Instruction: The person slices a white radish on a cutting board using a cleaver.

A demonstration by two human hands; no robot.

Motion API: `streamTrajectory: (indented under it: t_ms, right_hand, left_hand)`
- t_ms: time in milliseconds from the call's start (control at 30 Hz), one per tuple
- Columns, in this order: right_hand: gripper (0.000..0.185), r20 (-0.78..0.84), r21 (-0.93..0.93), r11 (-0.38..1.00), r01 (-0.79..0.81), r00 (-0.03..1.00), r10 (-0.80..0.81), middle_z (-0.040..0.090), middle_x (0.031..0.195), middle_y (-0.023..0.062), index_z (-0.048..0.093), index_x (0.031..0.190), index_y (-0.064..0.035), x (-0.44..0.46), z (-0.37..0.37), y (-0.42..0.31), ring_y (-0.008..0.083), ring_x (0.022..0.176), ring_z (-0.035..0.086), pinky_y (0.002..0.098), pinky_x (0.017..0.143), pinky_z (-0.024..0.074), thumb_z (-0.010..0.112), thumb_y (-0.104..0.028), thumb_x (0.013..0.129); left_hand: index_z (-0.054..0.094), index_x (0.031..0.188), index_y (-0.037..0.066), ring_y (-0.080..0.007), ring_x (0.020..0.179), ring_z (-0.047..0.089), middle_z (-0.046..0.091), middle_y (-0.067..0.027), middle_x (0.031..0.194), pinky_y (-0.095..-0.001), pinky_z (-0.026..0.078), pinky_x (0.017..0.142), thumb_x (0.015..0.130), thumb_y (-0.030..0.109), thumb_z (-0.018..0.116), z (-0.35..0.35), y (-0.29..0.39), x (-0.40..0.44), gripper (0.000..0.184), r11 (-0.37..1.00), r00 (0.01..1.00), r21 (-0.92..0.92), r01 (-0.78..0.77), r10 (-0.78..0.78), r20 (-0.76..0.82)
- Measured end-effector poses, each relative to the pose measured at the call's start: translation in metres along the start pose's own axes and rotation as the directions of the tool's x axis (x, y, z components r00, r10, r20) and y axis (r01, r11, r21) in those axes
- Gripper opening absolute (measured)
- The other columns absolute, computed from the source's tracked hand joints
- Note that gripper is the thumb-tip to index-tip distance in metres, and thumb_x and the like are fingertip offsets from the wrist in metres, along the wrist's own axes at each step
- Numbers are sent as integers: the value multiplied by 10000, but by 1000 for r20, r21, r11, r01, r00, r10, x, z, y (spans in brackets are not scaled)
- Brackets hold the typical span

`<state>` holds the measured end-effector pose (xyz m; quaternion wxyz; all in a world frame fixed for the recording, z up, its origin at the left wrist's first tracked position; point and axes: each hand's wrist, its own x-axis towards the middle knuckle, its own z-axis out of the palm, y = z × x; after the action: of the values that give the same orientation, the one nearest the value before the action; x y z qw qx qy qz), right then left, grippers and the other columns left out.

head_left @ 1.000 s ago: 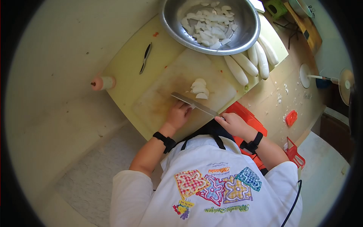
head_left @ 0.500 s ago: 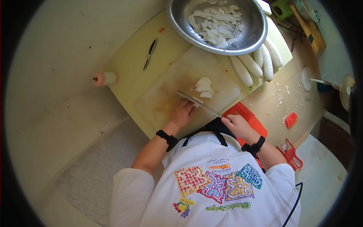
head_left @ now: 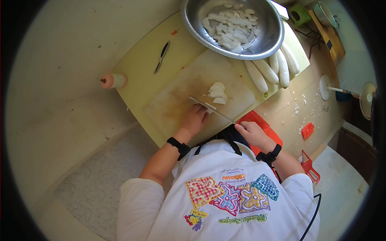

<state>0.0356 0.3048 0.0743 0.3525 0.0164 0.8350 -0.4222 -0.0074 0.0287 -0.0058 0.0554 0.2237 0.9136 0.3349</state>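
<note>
While the right hand (head_left: 251, 131) grips the knife (head_left: 214, 111), the left hand (head_left: 194, 119) pinches a mostly hidden piece (head_left: 210, 111) on the board (head_left: 171, 94); cut slices (head_left: 217, 89) lie there and in the far bowl (head_left: 194, 22); right, vegetables (head_left: 256, 76) lie uncut.

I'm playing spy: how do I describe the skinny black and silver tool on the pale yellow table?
Find that table, then its big round metal bowl. In the picture, left of the bowl, lies the slim tool: partly black and, unlike the long metal knife, held by no hand.
</note>
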Motion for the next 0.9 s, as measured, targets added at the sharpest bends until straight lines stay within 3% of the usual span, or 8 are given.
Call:
streamTrajectory:
  t_ms: [533,900]
  right_hand:
    - [628,131,50,994,-100,987,93,597,711,280,607,780,71,14,-14,-10,414,658,581,465,658,478,463,-491,1020]
    - [659,103,8,995,-97,990,95,611,741,297,641,823,72,41,2,-11,445,738,619,476,715,489,451,-533,1003]
  left_hand:
    - [702,993,48,-332,990,621,669,-131,1046,-431,526,859,809,106,699,-1,4,2,193,1000,999,-16,22,-23,-30]
    - [712,1002,67,-327,952,645,678,-126,1035,-418,544,820,786,86,706,-1,7,4,217,998,998,-32,49,-50,-47]
